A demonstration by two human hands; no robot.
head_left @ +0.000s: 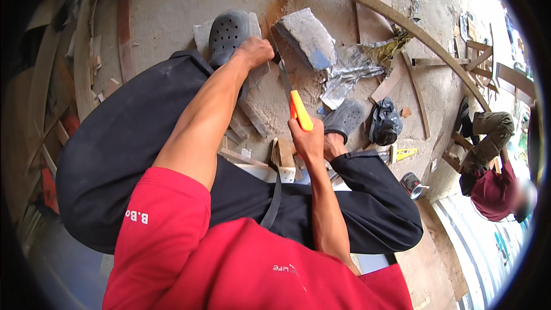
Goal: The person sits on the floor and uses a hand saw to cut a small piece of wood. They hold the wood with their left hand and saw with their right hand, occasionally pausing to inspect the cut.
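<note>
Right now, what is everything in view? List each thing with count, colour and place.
handsaw: one, dark blade with orange handle, centre
board: one, grey, under the left foot, being sawn
concrete block: one, grey, above centre
crumpled paper: one, grey, right of the block
black bag: one, right of the right foot
curved wooden strips: several, brown, on the floor
another person: one, dark red top, far right
clogs: two, grey, on the feet
left hand: steadies the board
right hand: grip shut on the saw handle
</note>
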